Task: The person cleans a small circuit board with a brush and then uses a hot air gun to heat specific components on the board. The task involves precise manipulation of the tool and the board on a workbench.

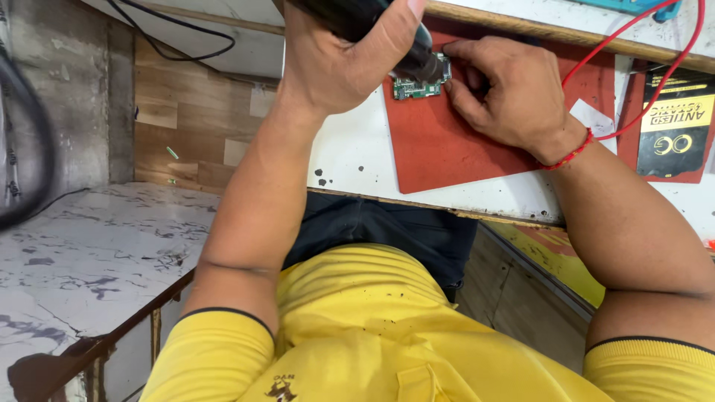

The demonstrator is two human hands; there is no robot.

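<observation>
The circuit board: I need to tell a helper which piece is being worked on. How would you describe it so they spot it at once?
On the white workbench lies a red mat. At its top left corner sits a small green circuit board, under the black tool in the left hand, steadied by the right hand. It is the only green thing there.

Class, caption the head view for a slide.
Left hand aims a black handheld tool at a green circuit board, right hand steadying it.
</observation>
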